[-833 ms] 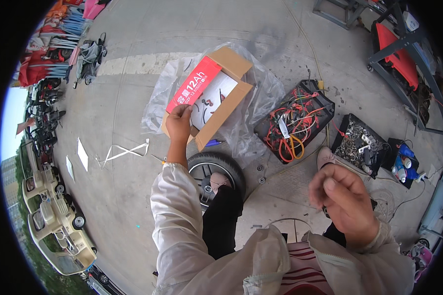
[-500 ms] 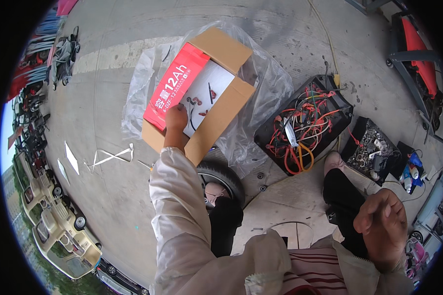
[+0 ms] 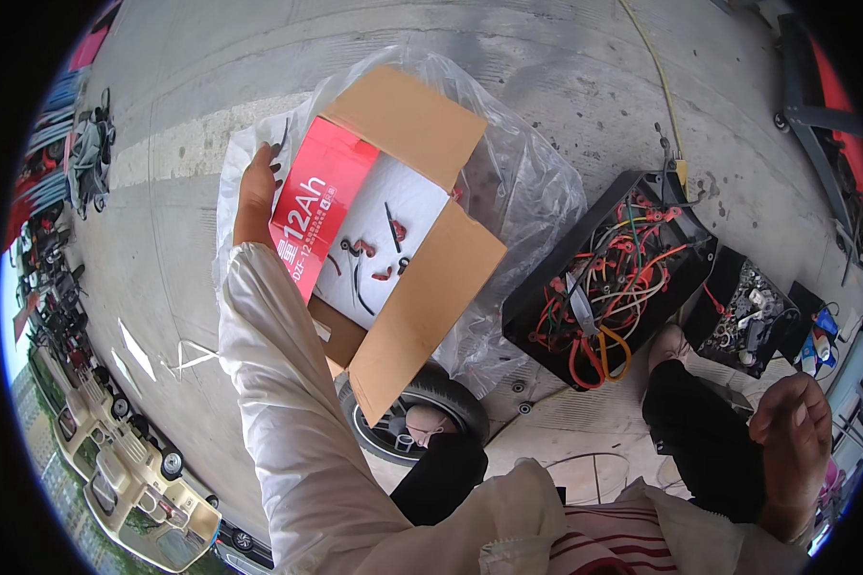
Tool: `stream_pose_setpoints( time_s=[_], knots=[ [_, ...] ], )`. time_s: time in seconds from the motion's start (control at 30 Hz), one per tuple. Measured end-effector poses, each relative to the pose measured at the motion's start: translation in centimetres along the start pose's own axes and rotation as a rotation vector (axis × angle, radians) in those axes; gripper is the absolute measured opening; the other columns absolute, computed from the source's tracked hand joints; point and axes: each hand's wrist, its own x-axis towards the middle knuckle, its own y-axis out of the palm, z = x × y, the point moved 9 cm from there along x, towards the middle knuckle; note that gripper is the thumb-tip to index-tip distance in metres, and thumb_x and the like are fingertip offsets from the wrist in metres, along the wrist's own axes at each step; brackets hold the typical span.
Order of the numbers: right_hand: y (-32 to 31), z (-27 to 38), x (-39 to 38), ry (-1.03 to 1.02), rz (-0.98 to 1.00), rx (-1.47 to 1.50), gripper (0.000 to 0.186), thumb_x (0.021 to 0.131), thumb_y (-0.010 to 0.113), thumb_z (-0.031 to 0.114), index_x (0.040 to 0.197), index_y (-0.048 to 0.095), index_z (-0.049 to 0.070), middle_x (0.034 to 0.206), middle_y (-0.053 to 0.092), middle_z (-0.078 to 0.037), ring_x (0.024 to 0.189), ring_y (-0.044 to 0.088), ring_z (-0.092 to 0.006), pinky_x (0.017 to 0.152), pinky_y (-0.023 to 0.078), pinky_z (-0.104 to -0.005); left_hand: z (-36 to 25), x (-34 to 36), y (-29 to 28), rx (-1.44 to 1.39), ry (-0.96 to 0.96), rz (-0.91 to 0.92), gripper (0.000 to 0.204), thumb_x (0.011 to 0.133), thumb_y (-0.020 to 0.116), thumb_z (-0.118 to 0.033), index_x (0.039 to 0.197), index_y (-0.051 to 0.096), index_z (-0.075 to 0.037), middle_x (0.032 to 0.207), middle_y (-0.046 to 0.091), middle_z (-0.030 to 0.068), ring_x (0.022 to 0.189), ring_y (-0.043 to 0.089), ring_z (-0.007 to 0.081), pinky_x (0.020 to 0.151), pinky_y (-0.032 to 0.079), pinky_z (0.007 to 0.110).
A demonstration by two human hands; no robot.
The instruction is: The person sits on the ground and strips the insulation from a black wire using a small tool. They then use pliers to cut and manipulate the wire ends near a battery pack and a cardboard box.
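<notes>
My left hand (image 3: 257, 180) is open, its fingers apart, at the outer left side of an open cardboard box (image 3: 430, 307). Just beyond its fingertips is a short black wire (image 3: 284, 134) on clear plastic sheeting (image 3: 537, 182). On the white bottom of the box lie several cut wire pieces, some with red ends, among them a black wire (image 3: 359, 287). The box's red printed flap (image 3: 340, 168) leans beside my left hand. My right hand (image 3: 794, 436) is held low at the right with curled fingers; whether anything is inside them is hidden.
Right of the box stands a black plastic case (image 3: 537, 331) full of tangled wires with red ends. Beyond it sit a black tray of small metal parts (image 3: 743, 307) and some blue-and-white tubes (image 3: 815, 350). A wheel (image 3: 451, 402) is by my left foot. Parked vehicles line the left.
My left hand has left the inside of the box and moved left, past the red flap, to the plastic sheeting. Its fingers have opened. My right hand stays curled, and the view has shifted.
</notes>
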Motion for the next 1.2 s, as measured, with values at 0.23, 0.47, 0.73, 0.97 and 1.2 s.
stream_pose_setpoints(
  time_s=[0.23,0.47,0.73,0.97,1.2],
  knots=[
    [-1.3,-0.3,2.1,0.055,-0.101,-0.185,0.044,0.090,0.058,0.045,0.091,0.055,0.001,0.075,0.055,-0.006,0.062,0.047,-0.0099,0.059,0.037,-0.0226,5.3,12.4,1.7,1.390,0.564,0.314,0.041,0.092,0.042,-0.028,0.125,0.058,-0.008,0.128,0.054,0.0233,0.113,0.056,0.0354,0.103,0.038,0.044],
    [1.2,1.7,3.0,-0.006,0.095,-0.043,0.043,0.089,0.058,0.039,0.092,0.057,-0.004,0.085,0.058,-0.014,0.067,0.053,-0.0132,0.065,0.042,-0.0245,9.7,17.8,-8.1,1.356,0.545,0.188,0.040,0.093,0.044,-0.027,0.117,0.061,-0.001,0.121,0.057,0.0266,0.113,0.054,0.0376,0.107,0.034,0.040],
    [2.8,0.6,1.2,0.021,0.085,-0.083,0.043,0.089,0.059,0.038,0.094,0.058,-0.005,0.086,0.060,-0.015,0.070,0.054,-0.0138,0.068,0.043,-0.0264,-12.6,-10.9,-1.5,0.209,0.795,-0.697,0.037,0.094,0.047,-0.021,0.121,0.059,0.000,0.124,0.058,0.0191,0.119,0.052,0.0322,0.099,0.045,0.035],
    [1.9,-1.8,-1.3,0.035,0.162,-0.140,0.043,0.089,0.058,0.039,0.094,0.058,-0.004,0.086,0.059,-0.014,0.071,0.052,-0.0138,0.068,0.042,-0.0266,-12.0,-39.6,16.9,0.346,1.187,0.262,0.064,0.085,0.049,-0.040,0.123,0.053,0.011,0.132,0.042,0.0276,0.123,0.042,0.0412,0.104,0.033,0.049],
    [1.0,-2.3,-2.8,-0.015,0.230,-0.256,0.043,0.090,0.055,0.040,0.094,0.057,-0.002,0.088,0.057,-0.013,0.071,0.052,-0.0124,0.068,0.042,-0.0248,-5.9,-42.2,18.5,0.009,0.886,0.168,0.056,0.081,0.057,-0.020,0.126,0.051,0.012,0.133,0.038,0.0265,0.122,0.044,0.0356,0.102,0.038,0.042]
  ],
)
